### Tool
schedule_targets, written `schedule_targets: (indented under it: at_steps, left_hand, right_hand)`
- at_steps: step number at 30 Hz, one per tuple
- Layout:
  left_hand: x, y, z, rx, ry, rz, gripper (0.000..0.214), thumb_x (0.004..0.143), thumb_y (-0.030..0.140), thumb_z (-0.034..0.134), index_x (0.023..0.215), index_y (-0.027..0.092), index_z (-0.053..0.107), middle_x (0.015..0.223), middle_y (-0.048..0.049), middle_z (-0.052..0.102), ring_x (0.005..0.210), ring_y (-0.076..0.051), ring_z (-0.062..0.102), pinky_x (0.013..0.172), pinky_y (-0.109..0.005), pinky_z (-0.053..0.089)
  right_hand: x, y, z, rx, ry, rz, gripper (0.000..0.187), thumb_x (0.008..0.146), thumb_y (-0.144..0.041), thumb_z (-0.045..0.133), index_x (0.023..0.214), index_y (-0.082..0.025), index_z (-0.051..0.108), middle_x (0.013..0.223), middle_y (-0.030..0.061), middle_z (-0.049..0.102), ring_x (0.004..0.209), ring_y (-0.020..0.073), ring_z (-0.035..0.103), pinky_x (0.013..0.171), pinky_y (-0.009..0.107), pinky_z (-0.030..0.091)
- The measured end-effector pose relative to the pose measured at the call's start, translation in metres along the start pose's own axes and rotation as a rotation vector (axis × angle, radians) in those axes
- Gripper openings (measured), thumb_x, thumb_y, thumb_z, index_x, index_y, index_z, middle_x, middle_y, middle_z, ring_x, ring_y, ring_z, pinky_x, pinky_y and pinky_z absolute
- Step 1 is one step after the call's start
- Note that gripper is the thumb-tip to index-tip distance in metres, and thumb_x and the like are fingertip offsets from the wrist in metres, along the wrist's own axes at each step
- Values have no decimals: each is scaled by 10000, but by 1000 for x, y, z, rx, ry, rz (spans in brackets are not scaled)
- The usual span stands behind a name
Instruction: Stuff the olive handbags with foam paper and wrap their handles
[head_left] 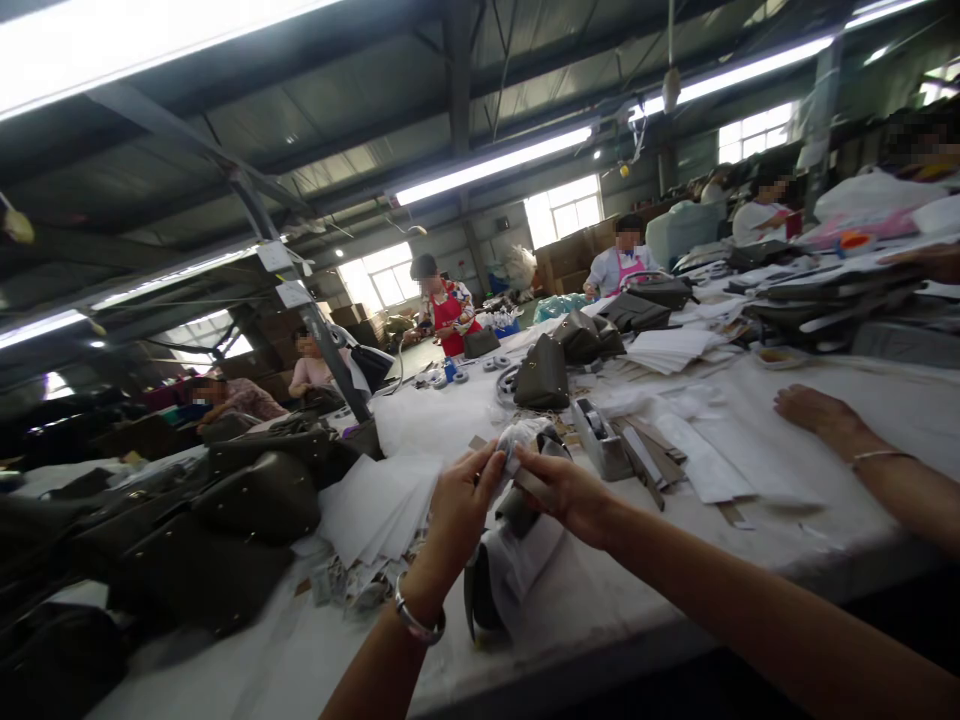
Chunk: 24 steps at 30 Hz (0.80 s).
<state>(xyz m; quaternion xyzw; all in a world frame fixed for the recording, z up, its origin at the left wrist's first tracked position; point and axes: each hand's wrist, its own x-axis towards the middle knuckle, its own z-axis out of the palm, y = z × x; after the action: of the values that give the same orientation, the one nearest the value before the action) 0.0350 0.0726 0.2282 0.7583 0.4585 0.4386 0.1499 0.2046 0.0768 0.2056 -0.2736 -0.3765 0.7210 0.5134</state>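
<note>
L hand (466,495) & R hand (566,492) meet over the near part of the bench (592,610), approx. mid-view. Fingers of both are closed, tips pinching a crumpled bit of clear wrap (517,437) between them; its exact shape is hard to make out, & the fingertips hide part of it. Can't tell if the R fingers also grip the greyish flat piece by the palm.

Just below the hands: a dark strap-like piece (516,515), partly covered by the R hand, w/ whitish film (517,570) lower down, over another dark part (484,600). Can't tell whether these are 1 item or 2. L wrist has a silver bangle (418,612).

Beyond the R hand, a tape dispenser (613,455) stands on the bench, w/ card strips (652,455) beside it. Left of the L hand: fanned white sheets (379,510), lower edge over a jumble of small bits too blurred to ID. Far left, a heap of dark bags (259,505), overlapping, cut off at the edge; can't count them. Another dark bag (544,375) sits past the hands.

At right, a co-worker's hand (814,412) rests near the bench papers; arm cut off at the frame edge. Background: approx. 5+ people, some partly hidden, small & blurred.
</note>
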Motion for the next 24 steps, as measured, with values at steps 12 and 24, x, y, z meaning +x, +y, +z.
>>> schedule_targets:
  at_steps: [12, 24]
  left_hand:
    - [-13, 2, 12, -119, 171, -149, 552, 871, 500, 659, 1347, 235, 574, 1138, -94, 715, 919, -213, 693, 859, -321, 520]
    - [-11, 1, 24, -668, 148, -306, 445, 772, 456, 778, 1091, 156, 698, 1017, -92, 739, 979, -230, 683, 857, -294, 517]
  right_hand:
    - [-5, 11, 13, 46, 160, -43, 286, 629, -341, 857, 860, -184, 794, 938, 16, 753, 858, 133, 638, 740, 190, 477]
    - [-13, -4, -6, 129, 31, 43, 217, 776, -333, 793, 911, -166, 770, 917, 51, 754, 748, 144, 663, 711, 236, 549]
